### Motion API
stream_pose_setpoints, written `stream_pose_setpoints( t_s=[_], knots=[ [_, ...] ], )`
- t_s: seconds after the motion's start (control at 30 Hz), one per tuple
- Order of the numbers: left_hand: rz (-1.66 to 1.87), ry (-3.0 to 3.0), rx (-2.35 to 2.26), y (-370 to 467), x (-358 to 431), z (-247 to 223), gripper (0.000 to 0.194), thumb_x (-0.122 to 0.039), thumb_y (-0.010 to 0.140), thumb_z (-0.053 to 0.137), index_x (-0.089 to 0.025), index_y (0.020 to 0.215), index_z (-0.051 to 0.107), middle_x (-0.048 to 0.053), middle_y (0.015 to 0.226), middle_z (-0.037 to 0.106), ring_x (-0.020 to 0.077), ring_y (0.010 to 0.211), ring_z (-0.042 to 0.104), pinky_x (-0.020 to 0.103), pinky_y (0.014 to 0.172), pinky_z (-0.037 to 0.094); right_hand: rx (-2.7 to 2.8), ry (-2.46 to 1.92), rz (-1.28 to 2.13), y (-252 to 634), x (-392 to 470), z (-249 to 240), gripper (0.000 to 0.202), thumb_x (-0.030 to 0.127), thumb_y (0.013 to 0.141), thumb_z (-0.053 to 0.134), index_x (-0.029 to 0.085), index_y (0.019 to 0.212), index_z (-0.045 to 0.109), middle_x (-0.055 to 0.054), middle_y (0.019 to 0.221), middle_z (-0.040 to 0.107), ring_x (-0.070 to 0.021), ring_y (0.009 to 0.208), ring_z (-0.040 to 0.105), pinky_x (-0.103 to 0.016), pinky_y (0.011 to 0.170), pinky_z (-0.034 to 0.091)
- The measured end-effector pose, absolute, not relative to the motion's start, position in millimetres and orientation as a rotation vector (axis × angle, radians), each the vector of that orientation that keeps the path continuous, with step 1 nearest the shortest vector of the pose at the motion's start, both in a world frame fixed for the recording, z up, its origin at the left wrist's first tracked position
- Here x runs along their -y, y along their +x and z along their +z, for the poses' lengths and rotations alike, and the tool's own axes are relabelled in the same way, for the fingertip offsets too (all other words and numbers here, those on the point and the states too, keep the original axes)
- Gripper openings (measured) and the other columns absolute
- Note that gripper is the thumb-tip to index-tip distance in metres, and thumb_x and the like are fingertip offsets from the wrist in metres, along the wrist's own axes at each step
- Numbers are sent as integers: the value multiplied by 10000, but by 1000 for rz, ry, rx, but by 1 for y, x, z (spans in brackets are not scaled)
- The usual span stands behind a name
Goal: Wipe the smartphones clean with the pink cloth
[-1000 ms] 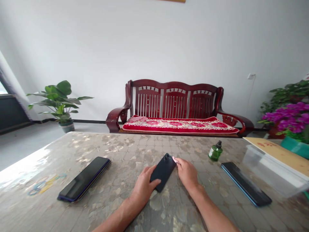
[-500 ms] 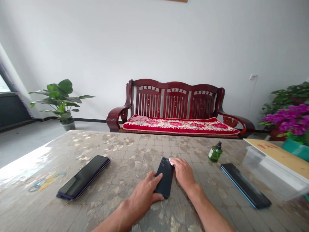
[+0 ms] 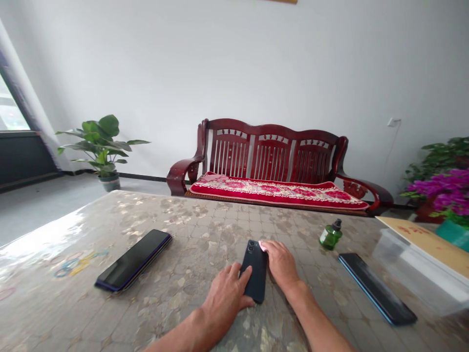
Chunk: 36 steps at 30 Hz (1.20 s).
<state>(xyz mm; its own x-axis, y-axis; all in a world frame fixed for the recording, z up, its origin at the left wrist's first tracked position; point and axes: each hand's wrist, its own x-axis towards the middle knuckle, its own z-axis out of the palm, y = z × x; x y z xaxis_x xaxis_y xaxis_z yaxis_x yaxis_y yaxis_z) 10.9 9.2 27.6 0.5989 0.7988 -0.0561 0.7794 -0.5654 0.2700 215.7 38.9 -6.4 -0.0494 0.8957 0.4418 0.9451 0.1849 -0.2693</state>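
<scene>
A dark smartphone (image 3: pixel 257 276) lies back side up on the table, its camera lenses at the far end. My left hand (image 3: pixel 227 291) grips its left side and near end, thumb along the near edge and a finger across the back. At the phone's far right corner my right hand (image 3: pixel 280 261) pinches a small pale pink piece of cloth or tissue (image 3: pixel 262 246) and presses it to the edge. Most of that piece is hidden by the fingers.
Left on the table (image 3: pixel 176 303) lie stacked phones (image 3: pixel 135 259) and coloured rubber bands (image 3: pixel 78 264). To the right are a green bottle (image 3: pixel 330 237), another phone (image 3: pixel 377 288) and a clear plastic box (image 3: pixel 403 274). A wooden bench (image 3: pixel 274 151) stands behind.
The view has shifted and tilted slightly. Both hands keep nearly the same place on the phone, with the pink piece still at its far right corner.
</scene>
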Motion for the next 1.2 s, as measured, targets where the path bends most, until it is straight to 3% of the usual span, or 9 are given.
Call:
stream_pose_setpoints(
  t_s=[0.47, 0.73, 0.93, 1.2],
  knots=[
    [80, 2470, -1309, 16, 4, 29, 691, -395, 770, 797, -187, 1372, 530, 143, 1289, 555, 314, 1144, 580, 384, 1003, 466, 1945, -1651, -25, 210, -43, -10, 340, 108, 893, 445, 234, 1056, 716, -40, 1095, 714, -181, 1010, 622, -276, 909, 463],
    [79, 2495, -1171, 8, 0, 43, 691, -474, 645, 865, -175, 1220, 627, 136, 1186, 580, 326, 1064, 602, 408, 932, 508, 1985, -1625, -34, 206, -36, -6, 325, 91, 892, 449, 229, 1029, 710, -35, 1061, 707, -175, 1004, 612, -277, 906, 459],
    [280, 2621, -942, -7, -6, 27, 784, -519, 648, 853, -183, 1304, 586, 171, 1418, 475, 358, 1260, 477, 447, 1071, 398, 2080, -1579, -118, 204, -30, 0, 310, 111, 926, 476, 239, 1111, 690, -33, 1052, 701, -177, 992, 594, -293, 904, 456],
    [380, 2574, -880, -14, -6, 6, 787, -537, 729, 788, -212, 1389, 507, 134, 1469, 463, 316, 1327, 429, 446, 1124, 331, 2231, -1567, -217, 194, -15, 16, 257, 87, 922, 505, 254, 996, 687, -22, 954, 658, -186, 920, 569, -293, 831, 447]
  ],
)
